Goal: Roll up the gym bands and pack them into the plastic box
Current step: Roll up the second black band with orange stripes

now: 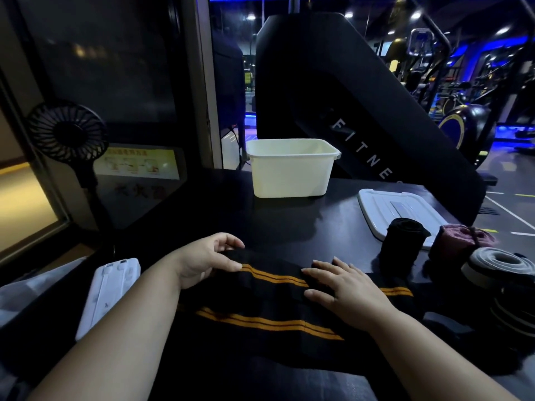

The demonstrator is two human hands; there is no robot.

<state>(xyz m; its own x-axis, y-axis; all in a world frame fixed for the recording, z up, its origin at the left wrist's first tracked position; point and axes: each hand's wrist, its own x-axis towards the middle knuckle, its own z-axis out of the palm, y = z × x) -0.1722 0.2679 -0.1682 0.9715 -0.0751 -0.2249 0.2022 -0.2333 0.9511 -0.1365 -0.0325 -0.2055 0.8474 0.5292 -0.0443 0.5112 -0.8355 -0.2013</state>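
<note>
A black gym band with orange stripes [272,311] lies spread across the dark table in front of me. My left hand [207,260] pinches the band's far left end between curled fingers and thumb. My right hand [344,287] lies flat on the band further right, fingers straight. The white plastic box [291,176] stands open and looks empty at the far middle of the table. Its lid [396,211] lies flat to the right. Rolled bands stand at the right: a black roll [402,246], a maroon roll [460,241] and a grey-white coil [500,266].
A black desk fan [68,133] stands at the far left. A white flat device [108,295] lies at the table's left edge beside a plastic bag [31,290]. More dark bands [515,311] pile at the right edge. A black fitness machine [362,111] rises behind the table.
</note>
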